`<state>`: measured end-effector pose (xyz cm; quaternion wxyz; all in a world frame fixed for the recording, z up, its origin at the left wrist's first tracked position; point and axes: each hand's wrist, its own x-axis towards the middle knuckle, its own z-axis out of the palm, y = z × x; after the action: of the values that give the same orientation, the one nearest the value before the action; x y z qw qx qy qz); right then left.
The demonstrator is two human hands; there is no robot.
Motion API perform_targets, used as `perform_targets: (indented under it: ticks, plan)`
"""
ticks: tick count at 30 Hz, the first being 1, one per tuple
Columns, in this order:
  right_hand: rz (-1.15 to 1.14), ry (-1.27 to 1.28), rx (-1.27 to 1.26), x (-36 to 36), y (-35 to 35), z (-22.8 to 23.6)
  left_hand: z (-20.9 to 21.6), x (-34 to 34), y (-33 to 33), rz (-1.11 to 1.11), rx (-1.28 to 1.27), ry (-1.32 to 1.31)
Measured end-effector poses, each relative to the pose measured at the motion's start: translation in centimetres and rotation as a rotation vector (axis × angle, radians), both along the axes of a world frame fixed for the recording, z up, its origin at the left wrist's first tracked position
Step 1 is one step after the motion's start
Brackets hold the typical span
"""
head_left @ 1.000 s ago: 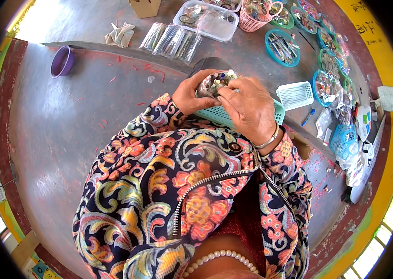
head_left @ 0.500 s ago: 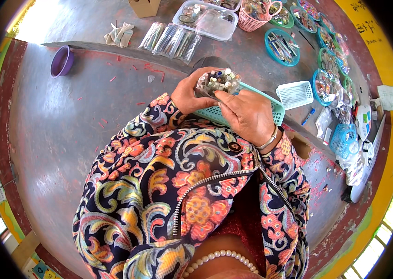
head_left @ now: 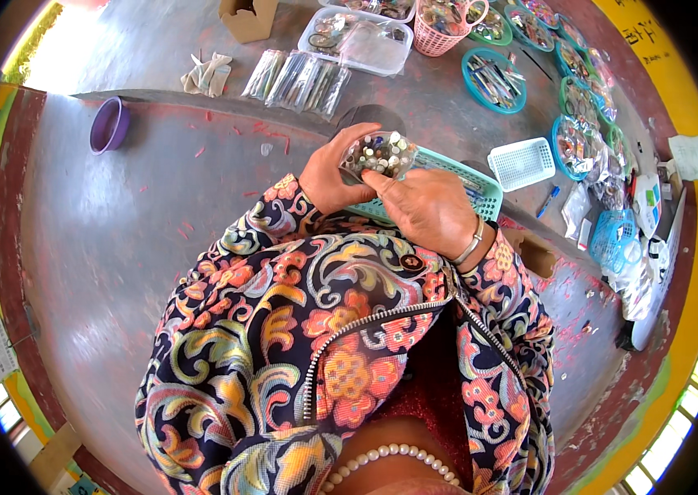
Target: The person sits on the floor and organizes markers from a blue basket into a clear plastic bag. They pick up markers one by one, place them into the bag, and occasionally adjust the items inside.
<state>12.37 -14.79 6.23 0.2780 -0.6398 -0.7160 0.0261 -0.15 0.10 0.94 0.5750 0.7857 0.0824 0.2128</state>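
A clear plastic bag of pens [head_left: 380, 153] is upright in front of my chest, the pens' ends showing white, dark and blue at its mouth. My left hand [head_left: 331, 175] is wrapped round the bag's left side, its thumb across the near side. Against the near right edge of the bag, my right hand [head_left: 438, 213] grips with curled fingers, partly hidden under the hand. Below both hands sits a green plastic basket [head_left: 491, 195] with some pens in it; my hands cover much of it.
Clear packs of pens [head_left: 295, 81] lie on the ledge beyond, near a pair of gloves [head_left: 206, 74] and a white tray [head_left: 316, 45]. A blue basket of pens [head_left: 493, 81], a white basket [head_left: 522, 163] and a blue marker [head_left: 547, 202] are to the right. A purple basin [head_left: 109, 125] stands left.
The bag has tipped slightly and sits a little lower and further left in my hands. My right hand has shifted left along its near edge. The whole view has shifted slightly.
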Motion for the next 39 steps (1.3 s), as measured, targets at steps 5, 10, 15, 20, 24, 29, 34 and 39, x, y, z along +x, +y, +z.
perform_targets:
  ticks: [5, 10, 15, 20, 24, 29, 34, 39]
  plan:
    - [0.025, 0.023, -0.024, 0.1, -0.2, 0.0, -0.6, 0.2, -0.1, 0.034, 0.023, -0.038]
    - [-0.212, 0.460, 0.031, 1.8, -1.9, 0.5, -1.0, 0.1, 0.0, -0.007, -0.197, -0.038]
    - [-0.298, 0.900, -0.087, 4.3, -2.8, -3.6, -0.6, 0.4, 0.3, -0.088, -0.451, -0.107]
    - [-0.086, 1.428, -0.242, 2.1, -2.7, -5.1, 0.2, 1.2, -0.1, -0.182, -0.827, -0.158]
    - [-0.101, 1.556, -0.360, 2.0, -1.8, -5.2, 2.1, 2.8, 0.5, -0.300, -1.054, -0.115]
    - [-0.134, 1.652, -0.318, 1.5, -2.1, -6.6, 1.6, 3.6, 0.4, -0.337, -1.033, -0.100]
    - [-0.003, 1.874, -0.215, 1.5, -2.3, -7.3, 2.0, 4.1, 0.5, -0.368, -1.015, -0.129]
    - [0.037, 1.942, -0.059, 2.1, -2.7, -7.2, 3.0, 4.6, 0.1, -0.449, -1.039, -0.138]
